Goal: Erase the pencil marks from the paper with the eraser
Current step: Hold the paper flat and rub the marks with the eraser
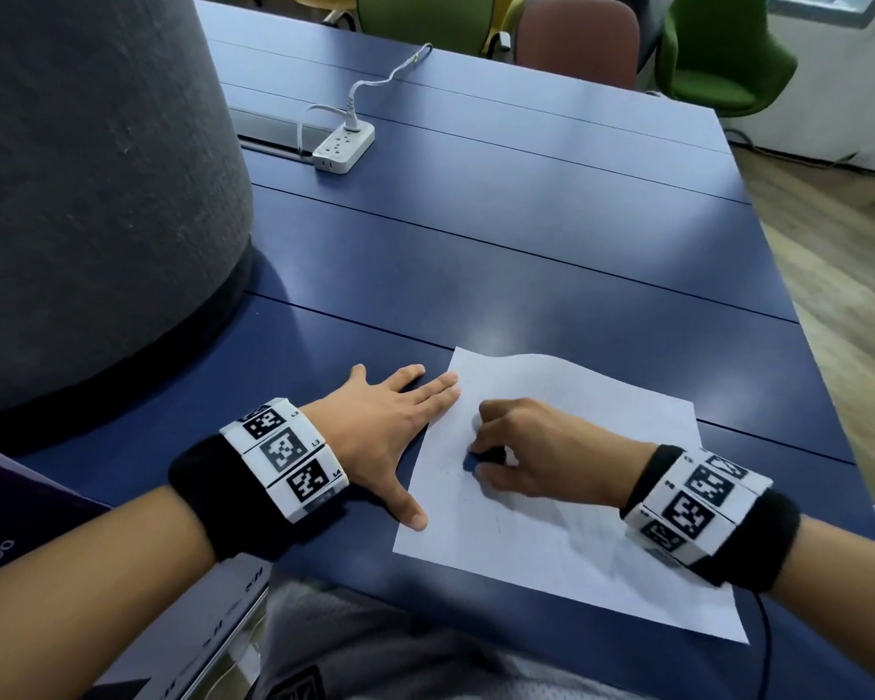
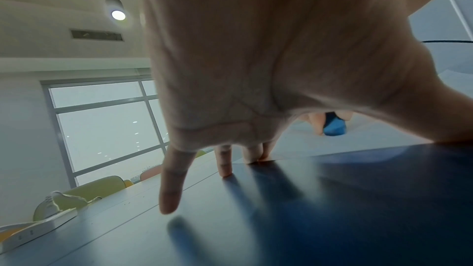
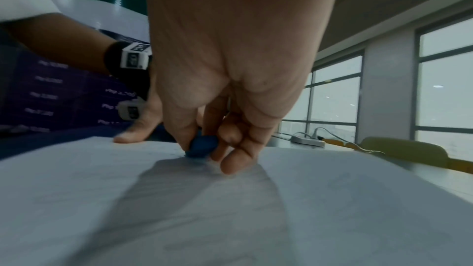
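Nearest the head camera lay the person's pale mesh-clothed lap point(image 1: 375, 644), pulled up to the near edge of the blue table point(image 1: 501, 255). On that table, close to the edge, lay the sheet of white paper point(image 1: 567, 558), its far edge lifted in a slight wave. The right hand point(image 1: 531, 454) rested on the paper with its fingers curled, pinching the blue eraser point(image 3: 202, 146) between thumb and fingertips and pressing it down onto the sheet's left half. Faint pencil marks point(image 1: 496, 522) showed on the paper just nearer the person than the eraser, too pale to read. The left hand point(image 1: 380, 426) lay flat and spread, grasping nothing; its thumb and the tips of two fingers bore on the paper's left edge, while the other fingers touched the bare table. Both wrists wore black bands with white marker tags point(image 1: 284, 459). Farther back on the table sat a white power strip point(image 1: 343, 148) with a plugged-in cord, beside a large grey felt-covered column point(image 1: 87, 184). Chairs point(image 1: 718, 53) stood beyond the table's far end.
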`<state>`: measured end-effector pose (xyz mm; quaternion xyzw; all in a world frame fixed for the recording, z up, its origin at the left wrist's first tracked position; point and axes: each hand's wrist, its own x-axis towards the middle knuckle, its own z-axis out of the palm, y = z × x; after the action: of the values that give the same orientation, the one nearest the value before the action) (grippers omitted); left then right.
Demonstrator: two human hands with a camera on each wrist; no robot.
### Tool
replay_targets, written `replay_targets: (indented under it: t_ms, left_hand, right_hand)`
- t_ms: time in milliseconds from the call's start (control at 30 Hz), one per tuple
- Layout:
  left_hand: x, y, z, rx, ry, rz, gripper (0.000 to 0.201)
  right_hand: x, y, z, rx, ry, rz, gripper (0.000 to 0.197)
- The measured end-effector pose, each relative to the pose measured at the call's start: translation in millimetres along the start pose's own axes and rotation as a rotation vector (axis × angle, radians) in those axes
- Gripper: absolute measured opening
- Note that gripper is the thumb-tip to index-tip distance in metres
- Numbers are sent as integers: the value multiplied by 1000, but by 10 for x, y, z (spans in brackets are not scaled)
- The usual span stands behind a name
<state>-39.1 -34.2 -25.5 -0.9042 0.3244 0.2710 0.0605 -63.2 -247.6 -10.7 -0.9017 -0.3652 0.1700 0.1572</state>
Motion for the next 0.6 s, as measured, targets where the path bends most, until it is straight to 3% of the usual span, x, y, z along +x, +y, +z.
replay_targets:
  t_ms: [167, 467, 600]
  left_hand:
    - [4, 2, -11, 19, -3, -4, 139]
    - [-5, -2, -6, 25, 24, 3, 140]
    - [-10, 6, -3, -13, 17, 3, 140]
  right_hand:
    - [-90, -188, 77, 7, -128, -70, 19]
    - [362, 346, -227, -63, 98, 158, 25]
    - [216, 162, -71, -42, 23, 45, 22]
